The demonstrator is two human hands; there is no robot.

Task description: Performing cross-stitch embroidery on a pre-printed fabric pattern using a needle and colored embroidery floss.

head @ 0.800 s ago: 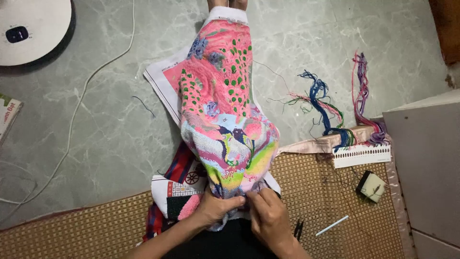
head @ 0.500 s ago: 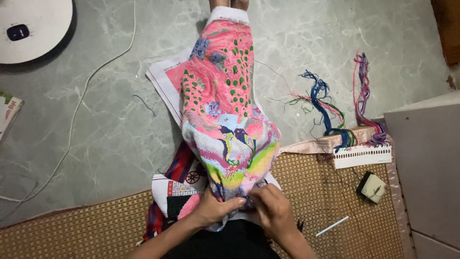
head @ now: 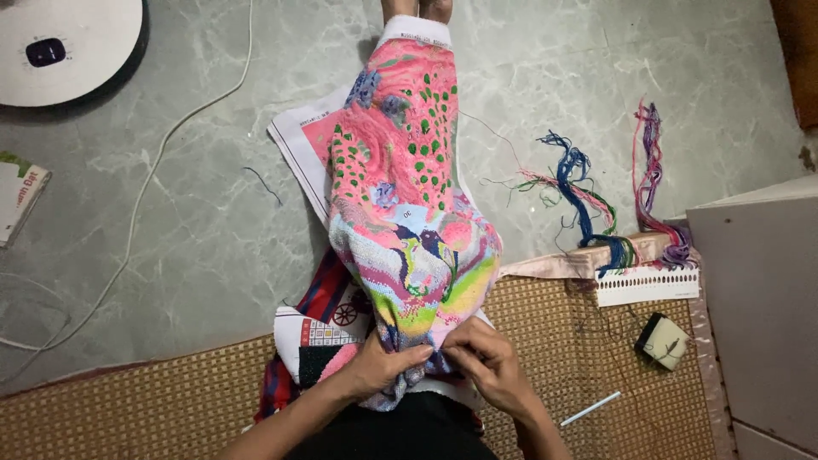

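Near the bottom of the head view, the left hand point(head: 385, 365) and right hand point(head: 487, 365) are meeting at the near edge of the embroidery point(head: 407, 213), their fingers pinching its bunched cloth. It is lying along the person's legs, stretching far toward the feet. Right of it, loose threads point(head: 588, 200) are lying on the floor point(head: 170, 213), and a white stick point(head: 590, 409) is resting on the mat point(head: 153, 400).

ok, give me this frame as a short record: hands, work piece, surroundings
left hand: pinching the near edge of the embroidered cloth
right hand: fingers on the same edge, touching the left hand
cloth: pink and multicoloured, draped lengthwise over the legs
under cloth: printed pattern sheet
right side: loose thread bundles, white thread card
floor: woven mat, white cable
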